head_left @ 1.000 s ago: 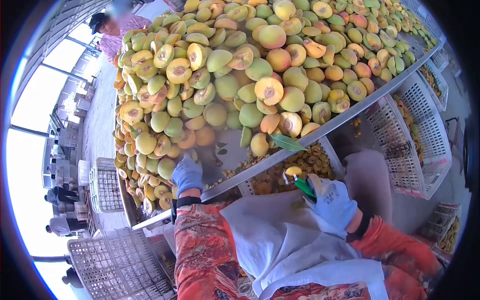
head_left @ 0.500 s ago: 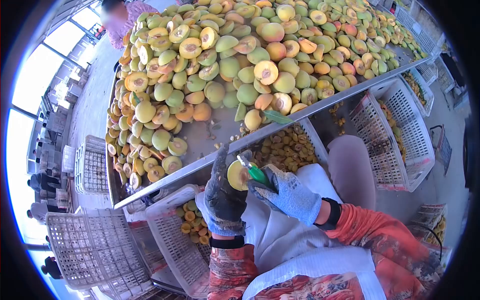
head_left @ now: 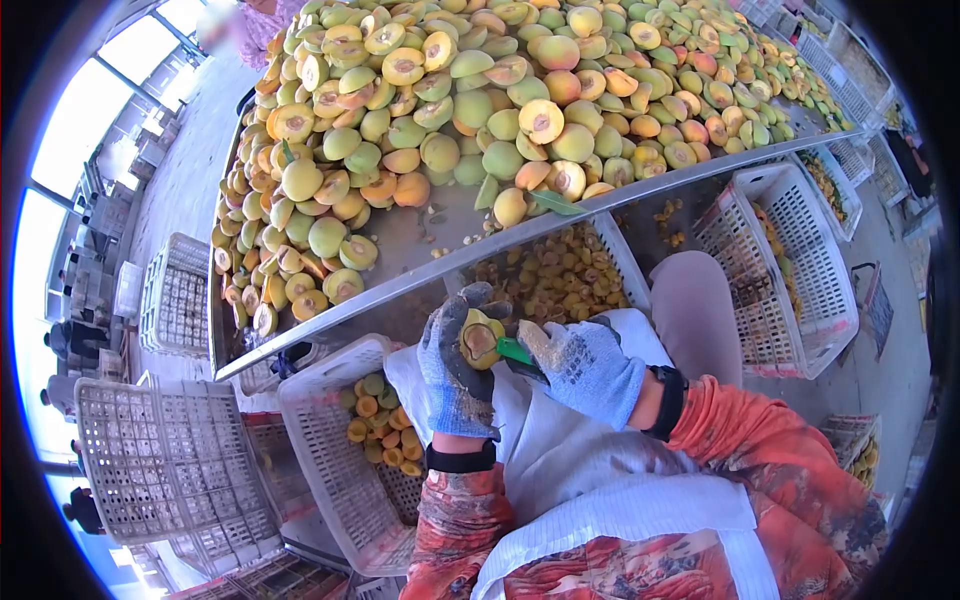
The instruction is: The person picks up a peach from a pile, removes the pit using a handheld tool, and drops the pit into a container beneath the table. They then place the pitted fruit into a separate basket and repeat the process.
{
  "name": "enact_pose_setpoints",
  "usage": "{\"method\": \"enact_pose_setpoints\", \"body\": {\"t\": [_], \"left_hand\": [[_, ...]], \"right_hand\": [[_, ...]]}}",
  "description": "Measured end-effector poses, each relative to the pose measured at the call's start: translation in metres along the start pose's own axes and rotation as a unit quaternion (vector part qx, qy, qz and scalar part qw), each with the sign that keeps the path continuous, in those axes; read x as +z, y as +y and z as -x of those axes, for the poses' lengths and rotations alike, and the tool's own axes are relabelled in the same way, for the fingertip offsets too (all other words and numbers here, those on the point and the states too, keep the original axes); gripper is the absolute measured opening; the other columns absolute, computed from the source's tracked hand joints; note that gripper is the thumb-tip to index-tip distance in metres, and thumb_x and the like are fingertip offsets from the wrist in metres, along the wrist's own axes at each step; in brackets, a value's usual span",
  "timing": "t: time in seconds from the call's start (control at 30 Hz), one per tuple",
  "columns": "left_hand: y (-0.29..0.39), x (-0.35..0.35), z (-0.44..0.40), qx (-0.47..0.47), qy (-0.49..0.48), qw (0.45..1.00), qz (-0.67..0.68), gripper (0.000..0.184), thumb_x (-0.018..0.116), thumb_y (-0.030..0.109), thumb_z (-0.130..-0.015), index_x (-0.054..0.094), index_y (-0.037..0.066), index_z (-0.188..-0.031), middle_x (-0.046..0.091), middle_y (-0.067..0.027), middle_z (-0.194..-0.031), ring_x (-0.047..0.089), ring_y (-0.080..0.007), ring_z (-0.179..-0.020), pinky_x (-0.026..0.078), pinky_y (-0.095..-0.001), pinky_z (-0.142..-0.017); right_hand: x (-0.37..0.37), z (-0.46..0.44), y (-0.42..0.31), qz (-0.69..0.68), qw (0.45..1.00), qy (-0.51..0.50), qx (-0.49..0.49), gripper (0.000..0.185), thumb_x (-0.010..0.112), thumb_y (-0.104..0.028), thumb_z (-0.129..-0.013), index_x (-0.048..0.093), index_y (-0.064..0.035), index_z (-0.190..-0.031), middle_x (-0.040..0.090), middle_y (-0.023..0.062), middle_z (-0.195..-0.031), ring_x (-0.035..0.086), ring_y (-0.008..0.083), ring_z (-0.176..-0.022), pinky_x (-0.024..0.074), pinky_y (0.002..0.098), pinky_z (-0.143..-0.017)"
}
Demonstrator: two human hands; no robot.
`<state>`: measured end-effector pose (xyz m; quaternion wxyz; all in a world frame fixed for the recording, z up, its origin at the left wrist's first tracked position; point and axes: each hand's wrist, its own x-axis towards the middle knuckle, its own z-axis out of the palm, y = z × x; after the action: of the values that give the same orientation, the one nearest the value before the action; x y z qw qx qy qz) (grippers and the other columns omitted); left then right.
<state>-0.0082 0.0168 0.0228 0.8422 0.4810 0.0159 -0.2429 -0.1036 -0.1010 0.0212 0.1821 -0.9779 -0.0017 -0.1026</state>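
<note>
An already cut fruit (head_left: pixel 480 340) is being gripped in the curled, gloved fingers of the left hand (head_left: pixel 455 372), its opened face being exposed. A green-handled tool (head_left: pixel 517 352) is being held in the closed right hand (head_left: pixel 590 372) and is being brought against the fruit's edge; its tip is being hidden, so its depth cannot be told. Both hands are being kept above the apron (head_left: pixel 560 440), beside a crate of halves (head_left: pixel 330 480). The heaped fruit (head_left: pixel 500 125) is being carried by the table (head_left: pixel 405 283), whose raised rim is standing between pile and hands.
</note>
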Motion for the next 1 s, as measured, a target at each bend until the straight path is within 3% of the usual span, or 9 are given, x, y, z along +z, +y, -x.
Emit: {"method": "enact_pose_setpoints", "body": {"t": [0.1, 0.3, 0.5, 0.6, 0.7, 0.77, 0.8, 0.87, 1.0], "left_hand": [[0.013, 0.011, 0.012, 0.058, 0.011, 0.988, -0.146, 0.03, 0.048, 0.02, -0.087, 0.056, -0.005, -0.101, 0.061, -0.0162, -0.094, 0.063, -0.026, -0.08, 0.053, -0.0342, -0.067], [0.022, 0.013, 0.009, -0.033, -0.032, 0.998, -0.051, 0.03, 0.047, 0.02, -0.088, 0.056, -0.005, -0.101, 0.062, -0.0151, -0.088, 0.063, -0.0236, -0.077, 0.053, -0.0302, -0.062], [0.018, 0.022, 0.02, 0.03, 0.024, 0.989, -0.14, 0.03, 0.051, 0.02, -0.087, 0.057, -0.007, -0.101, 0.062, -0.0143, -0.089, 0.063, -0.0217, -0.078, 0.053, -0.0287, -0.057], [0.018, 0.032, 0.024, 0.068, 0.076, 0.99, -0.101, 0.026, 0.053, 0.014, -0.085, 0.057, -0.007, -0.1, 0.062, -0.0155, -0.091, 0.063, -0.0217, -0.077, 0.052, -0.0292, -0.06], [0.024, 0.03, 0.025, 0.095, 0.057, 0.98, -0.165, 0.024, 0.054, 0.01, -0.084, 0.057, -0.008, -0.1, 0.062, -0.0166, -0.092, 0.063, -0.0231, -0.077, 0.052, -0.0303, -0.062], [0.021, 0.017, 0.016, 0.087, 0.027, 0.981, -0.174, 0.024, 0.053, 0.01, -0.084, 0.057, -0.008, -0.1, 0.062, -0.0166, -0.092, 0.062, -0.0237, -0.077, 0.052, -0.0312, -0.064], [0.018, 0.011, 0.009, 0.079, -0.003, 0.981, -0.178, 0.024, 0.053, 0.01, -0.084, 0.056, -0.008, -0.1, 0.062, -0.0166, -0.091, 0.062, -0.0242, -0.077, 0.052, -0.032, -0.065], [0.014, 0.01, -0.005, 0.059, 0.032, 0.984, -0.165, 0.023, 0.052, 0.009, -0.084, 0.056, -0.007, -0.099, 0.062, -0.017, -0.091, 0.062, -0.0252, -0.077, 0.052, -0.0329, -0.065], [0.015, 0.026, -0.014, 0.016, 0.075, 0.994, -0.077, 0.024, 0.051, 0.012, -0.086, 0.055, -0.006, -0.101, 0.062, -0.0159, -0.093, 0.062, -0.0227, -0.078, 0.053, -0.0327, -0.064]], "right_hand": [[0.003, 0.003, 0.002, 0.002, 0.999, 0.016, -0.028, 0.032, 0.059, -0.022, -0.076, 0.052, -0.0044, -0.102, 0.059, 0.0116, -0.074, 0.061, 0.0264, -0.061, 0.0459, 0.0358, -0.051], [-0.015, 0.0, 0.002, 0.095, 0.993, 0.012, -0.069, 0.032, 0.058, -0.017, -0.074, 0.052, -0.0033, -0.102, 0.058, 0.0106, -0.074, 0.059, 0.0237, -0.06, 0.0445, 0.0345, -0.05], [-0.018, 0.006, 0.0, 0.03, 0.995, -0.076, -0.059, 0.036, 0.049, -0.013, -0.079, 0.047, 0.0004, -0.112, 0.059, 0.011, -0.069, 0.061, 0.0222, -0.061, 0.0463, 0.034, -0.052], [-0.016, 0.005, -0.008, -0.109, 0.994, -0.013, -0.02, 0.032, 0.059, -0.023, -0.077, 0.052, -0.0029, -0.101, 0.058, 0.0106, -0.065, 0.058, 0.0239, -0.048, 0.0449, 0.0347, -0.045], [-0.029, -0.003, -0.011, -0.355, 0.919, -0.136, 0.103, 0.036, 0.061, -0.027, -0.076, 0.051, -0.0034, -0.101, 0.059, 0.0137, -0.067, 0.058, 0.0268, -0.047, 0.0464, 0.0366, -0.047], [-0.033, -0.013, 0.001, -0.505, 0.771, -0.352, 0.161, 0.04, 0.062, -0.029, -0.076, 0.051, -0.0039, -0.104, 0.06, 0.0151, -0.069, 0.059, 0.0275, -0.052, 0.047, 0.0374, -0.05], [-0.027, -0.013, 0.007, -0.506, 0.772, -0.348, 0.164, 0.04, 0.062, -0.029, -0.076, 0.051, -0.0039, -0.104, 0.06, 0.0151, -0.069, 0.059, 0.0275, -0.052, 0.047, 0.0374, -0.05], [-0.01, -0.014, 0.014, -0.257, 0.964, -0.065, 0.008, 0.034, 0.061, -0.029, -0.075, 0.052, -0.0044, -0.096, 0.06, 0.0168, -0.071, 0.062, 0.0301, -0.065, 0.0469, 0.0395, -0.054], [-0.008, -0.01, -0.005, -0.052, 0.998, -0.015, 0.044, 0.045, 0.062, -0.027, -0.075, 0.049, -0.0008, -0.109, 0.061, 0.0137, -0.069, 0.061, 0.0282, -0.061, 0.047, 0.0371, -0.052]]}}
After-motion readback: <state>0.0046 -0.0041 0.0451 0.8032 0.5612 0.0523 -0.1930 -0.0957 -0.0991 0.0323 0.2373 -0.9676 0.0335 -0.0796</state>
